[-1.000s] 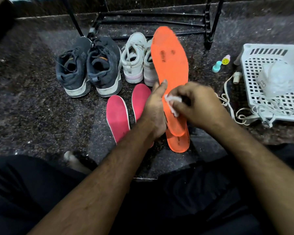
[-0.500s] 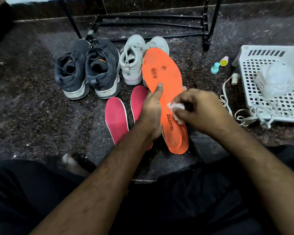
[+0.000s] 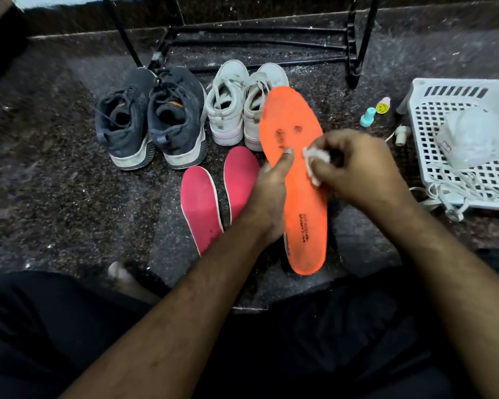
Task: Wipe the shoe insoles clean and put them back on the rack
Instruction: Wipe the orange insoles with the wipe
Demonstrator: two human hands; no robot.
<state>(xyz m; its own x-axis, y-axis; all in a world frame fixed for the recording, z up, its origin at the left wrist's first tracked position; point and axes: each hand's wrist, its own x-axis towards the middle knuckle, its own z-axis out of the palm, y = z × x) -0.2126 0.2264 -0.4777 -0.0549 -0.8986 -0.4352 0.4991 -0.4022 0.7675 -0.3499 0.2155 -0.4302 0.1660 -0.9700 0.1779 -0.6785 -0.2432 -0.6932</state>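
Note:
My left hand (image 3: 267, 197) grips an orange insole (image 3: 298, 156) by its left edge, holding it lengthwise above the floor with dark worn spots near its toe. My right hand (image 3: 355, 168) pinches a small white wipe (image 3: 314, 161) against the insole's middle right side. Two pink insoles (image 3: 202, 203) lie side by side on the floor, left of my left hand; the right one is partly hidden by my wrist. The black metal shoe rack (image 3: 257, 38) stands at the back.
A pair of dark grey sneakers (image 3: 150, 116) and a pair of white sneakers (image 3: 236, 102) stand in front of the rack. A white plastic basket (image 3: 458, 93) with a bag and cords sits at the right, small bottles (image 3: 368, 116) beside it. My knees fill the foreground.
The orange insole has come down and toward me, its heel end now nearer my lap. My right hand with the wipe has slid up toward the insole's middle.

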